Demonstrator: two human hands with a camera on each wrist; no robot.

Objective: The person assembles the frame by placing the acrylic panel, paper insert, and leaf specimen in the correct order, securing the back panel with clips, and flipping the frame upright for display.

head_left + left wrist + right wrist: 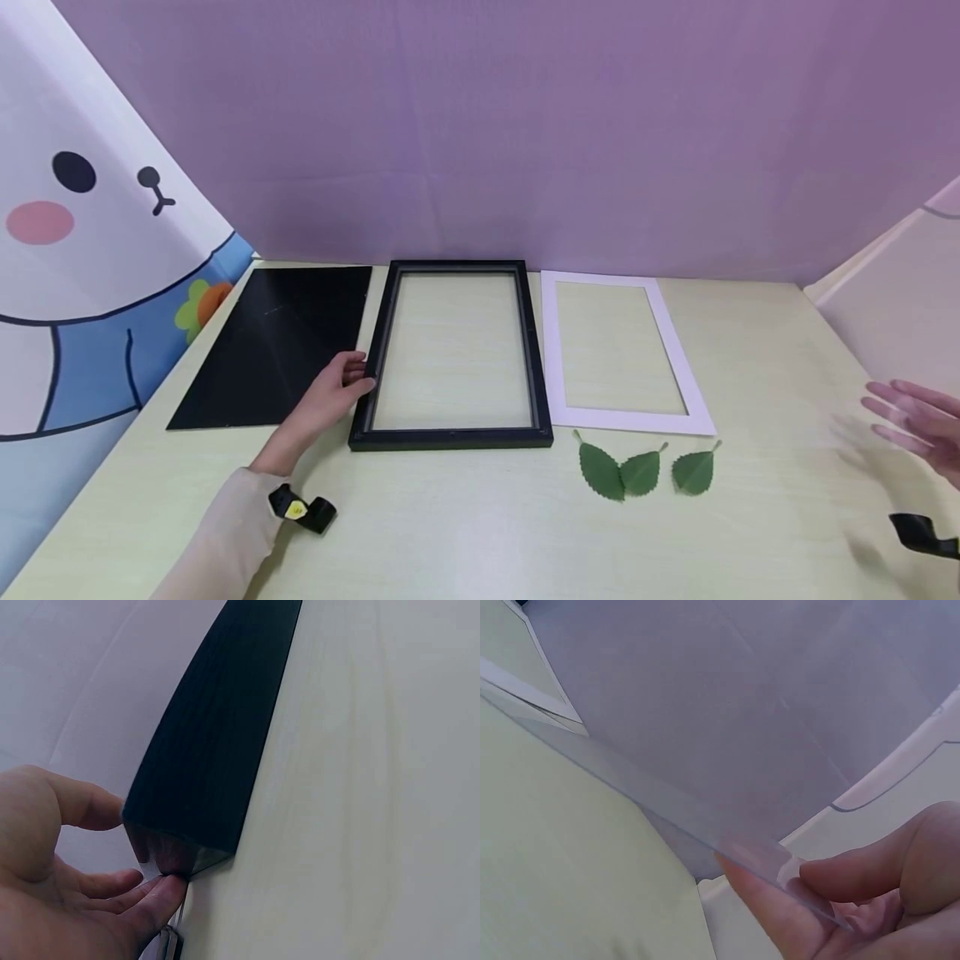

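A black picture frame (534, 350) lies flat on the pale table (480, 533). My left hand (358, 375) grips its left rail, thumb on the outer side. In the left wrist view the left hand (142, 851) has a thumb beside the black frame (217, 735) and fingertips under its lower edge. Near the table's right edge my right hand (896, 412) pinches a clear sheet (892, 325) and holds it tilted above the table. In the right wrist view the thumb lies on top of the clear sheet (705, 735) and the fingers show through it from beneath.
A black backing board (277, 342) lies left of the frame, a white mat (551, 350) right of it. Three green leaves (641, 471) lie in front of the mat. A purple backdrop (480, 125) closes the back, and a cartoon panel (75, 250) the left.
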